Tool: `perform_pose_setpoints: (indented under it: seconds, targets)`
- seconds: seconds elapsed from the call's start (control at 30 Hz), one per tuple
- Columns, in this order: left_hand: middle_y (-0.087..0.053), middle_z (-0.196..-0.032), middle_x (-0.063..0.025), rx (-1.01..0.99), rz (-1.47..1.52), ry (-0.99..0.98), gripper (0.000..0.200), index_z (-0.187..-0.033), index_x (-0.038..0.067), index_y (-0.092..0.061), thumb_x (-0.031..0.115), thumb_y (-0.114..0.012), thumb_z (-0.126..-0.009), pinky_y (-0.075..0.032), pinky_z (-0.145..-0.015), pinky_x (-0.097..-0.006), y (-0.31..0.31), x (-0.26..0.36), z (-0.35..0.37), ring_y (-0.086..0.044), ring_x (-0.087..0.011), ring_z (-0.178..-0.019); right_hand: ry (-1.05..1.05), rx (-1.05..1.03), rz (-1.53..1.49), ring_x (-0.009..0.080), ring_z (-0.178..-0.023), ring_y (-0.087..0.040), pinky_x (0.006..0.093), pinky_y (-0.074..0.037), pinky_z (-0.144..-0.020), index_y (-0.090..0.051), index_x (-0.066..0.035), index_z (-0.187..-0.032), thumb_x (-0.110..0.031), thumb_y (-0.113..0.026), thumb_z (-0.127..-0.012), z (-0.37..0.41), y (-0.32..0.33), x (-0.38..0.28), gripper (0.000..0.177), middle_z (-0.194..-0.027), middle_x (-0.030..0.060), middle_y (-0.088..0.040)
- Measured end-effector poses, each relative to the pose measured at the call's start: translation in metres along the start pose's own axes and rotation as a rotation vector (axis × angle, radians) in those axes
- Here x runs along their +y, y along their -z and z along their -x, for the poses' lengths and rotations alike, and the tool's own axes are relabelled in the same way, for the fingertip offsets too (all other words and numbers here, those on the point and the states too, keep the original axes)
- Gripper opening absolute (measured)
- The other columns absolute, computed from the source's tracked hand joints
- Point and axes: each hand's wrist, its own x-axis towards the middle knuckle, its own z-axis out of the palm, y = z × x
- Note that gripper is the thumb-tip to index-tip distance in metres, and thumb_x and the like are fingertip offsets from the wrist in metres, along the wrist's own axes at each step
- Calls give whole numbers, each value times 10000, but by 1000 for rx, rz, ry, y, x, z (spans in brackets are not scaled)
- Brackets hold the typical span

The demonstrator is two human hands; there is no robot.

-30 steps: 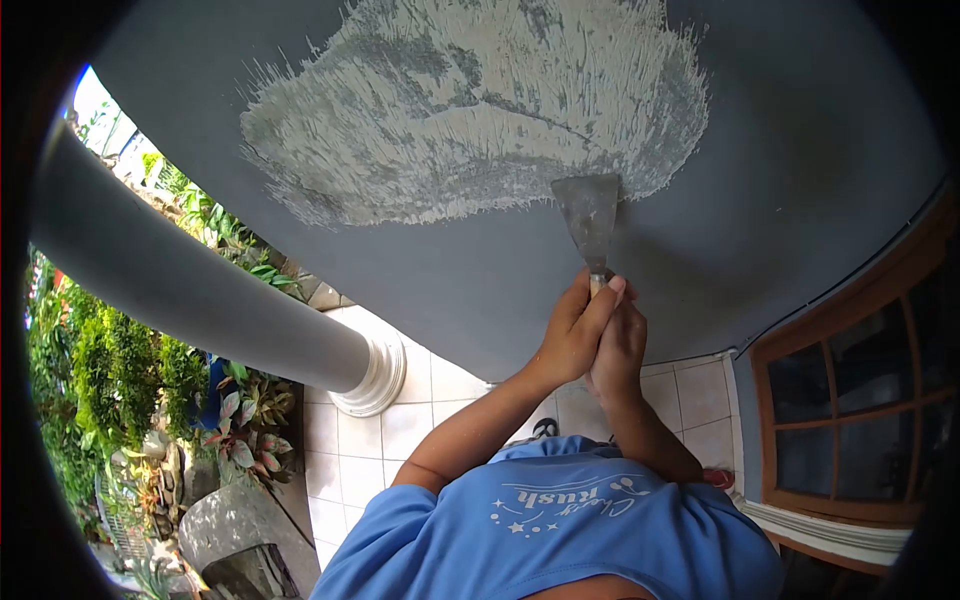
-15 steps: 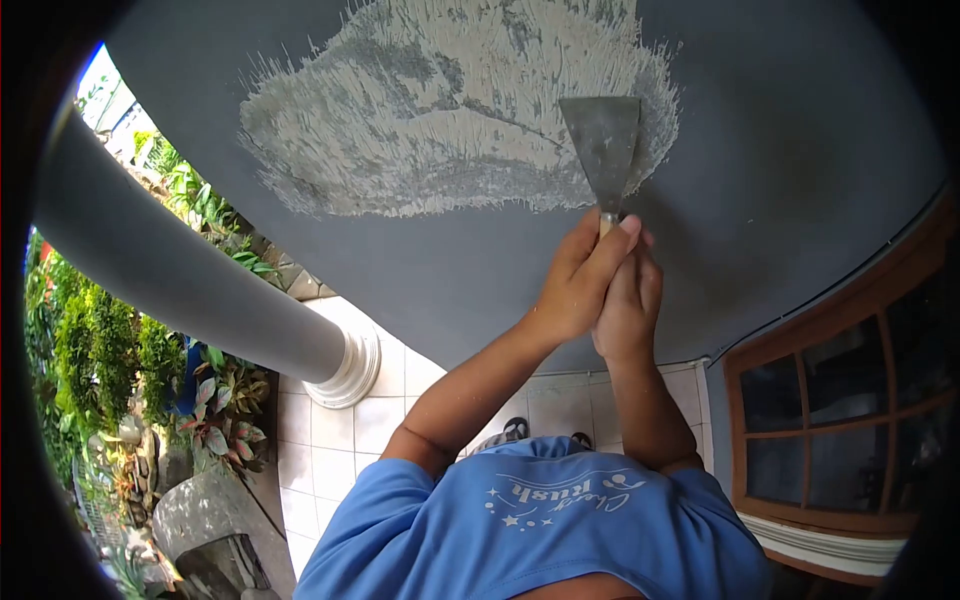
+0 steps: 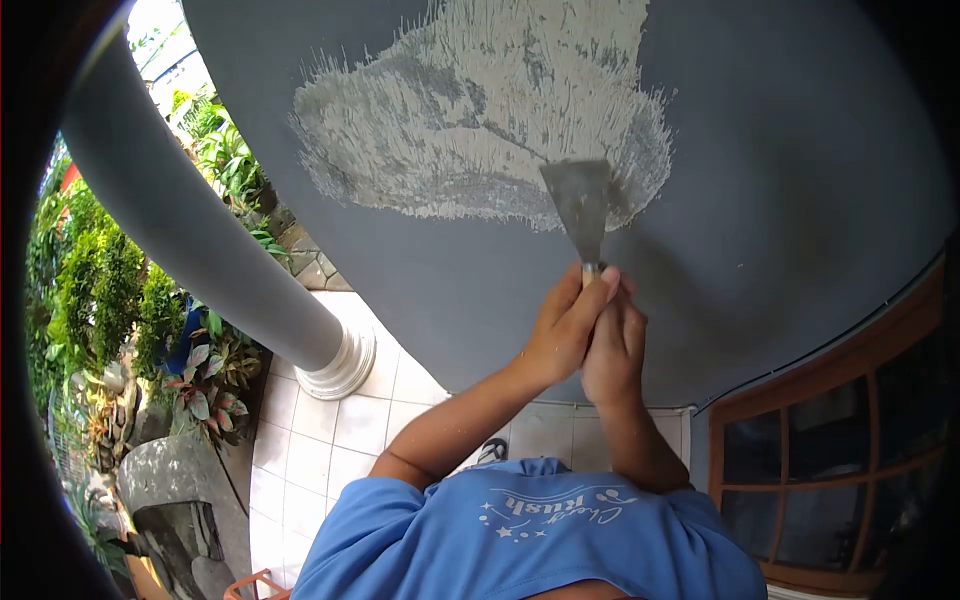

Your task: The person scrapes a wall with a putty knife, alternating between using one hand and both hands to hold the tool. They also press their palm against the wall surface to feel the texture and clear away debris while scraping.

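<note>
A scraper [image 3: 582, 205] with a wide, worn metal blade and a pale wooden handle points up against the grey wall [image 3: 450, 300]. Both hands grip its handle. My left hand [image 3: 562, 335] wraps it from the left, and my right hand [image 3: 615, 360] is closed against it from the right, fingers overlapping. The blade overlaps the lower right part of a rough, whitish patch [image 3: 430, 140], where the grey paint is off and ragged streaks mark the borders.
To the left, a round grey column [image 3: 210, 240] stands on a white moulded base [image 3: 342, 368]. Green plants [image 3: 100, 270] and a stone-like block [image 3: 175, 470] lie beyond the tiled floor [image 3: 320, 450]. A wood-framed window [image 3: 820, 440] is at right. An orange-red frame [image 3: 258, 580] shows at bottom left.
The scraper and both hands have come down and slightly left, the blade now lower on the patch. The camera view has shifted too, and both hands keep their grip.
</note>
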Motion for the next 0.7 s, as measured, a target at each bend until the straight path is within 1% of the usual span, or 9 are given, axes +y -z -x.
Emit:
perform_pose_setpoints:
  seconds: [0.07, 0.17, 0.23, 0.27, 0.37, 0.47, 0.57, 0.67, 0.7]
  targets:
    - [-652, -807, -138, 6, 36, 48, 371, -1053, 11, -543, 364, -432, -1037, -541, -717, -293, 4, -17, -5, -694, -233, -822, 34, 60, 60, 180, -859, -640, 312, -496, -755, -602, 34, -1089, -209, -397, -1051, 0, -1, 13, 321, -903, 137, -660]
    - [-644, -833, -135, -69, 132, 126, 358, -1054, 14, -542, 358, -445, -1033, -546, -705, -290, 2, -10, -7, -697, -241, -832, 6, 58, 86, 188, -881, -641, 312, -495, -764, -590, 35, -1111, -214, -393, -1053, 2, 2, 8, 322, -917, 140, -657]
    - [-641, -853, -136, -158, 176, 102, 347, -1057, 16, -539, 352, -456, -1030, -549, -699, -292, -2, 33, -32, -698, -244, -836, 18, -8, 91, 200, -916, -649, 314, -499, -788, -582, 38, -1148, -213, -389, -1054, -28, 1, -21, 330, -936, 146, -658]
    - [-629, -917, -131, -215, 163, 134, 337, -1065, 16, -523, 346, -464, -1027, -557, -708, -308, 4, 37, -40, -701, -267, -831, 27, -39, 115, 223, -939, -656, 324, -505, -806, -568, 40, -1181, -210, -386, -1053, -36, 2, -26, 334, -956, 158, -654]
    - [-621, -961, -122, -109, 218, 143, 321, -1075, 15, -508, 328, -463, -1026, -567, -703, -327, 3, 11, -17, -706, -292, -833, -42, -11, 103, 231, -876, -649, 339, -504, -769, -562, 41, -1130, -202, -379, -1049, -12, 3, -10, 314, -926, 160, -640]
    - [-611, -996, -111, -31, 316, 138, 293, -1080, 15, -495, 300, -468, -1015, -575, -710, -346, 4, -29, -1, -709, -319, -845, 163, 119, 230, 114, -686, -608, 270, -485, -601, -584, 45, -1033, -230, -372, -1054, 1, 0, 28, 349, -744, 76, -613]
    - [-614, -1001, -113, -67, 351, 236, 276, -1085, 15, -490, 278, -472, -1002, -578, -708, -353, 3, -4, -5, -711, -326, -858, 3, 24, 147, 125, -747, -624, 264, -499, -639, -585, 45, -1077, -223, -369, -1055, 3, 4, 3, 345, -808, 90, -630]
    - [-620, -960, -117, -48, 302, 214, 272, -1051, 9, -511, 272, -480, -993, -574, -698, -344, 0, 13, 0, -711, -329, -841, -63, -53, 124, 132, -784, -629, 267, -505, -662, -583, 43, -1105, -238, -370, -1060, 5, 4, -15, 356, -844, 98, -637]
    - [-628, -955, -126, -45, 302, 226, 277, -1033, 8, -519, 279, -476, -995, -572, -688, -340, 1, 5, 2, -711, -320, -828, -74, -43, 118, 174, -819, -637, 298, -506, -704, -574, 45, -1122, -225, -369, -1055, 8, 6, -9, 345, -879, 126, -641]
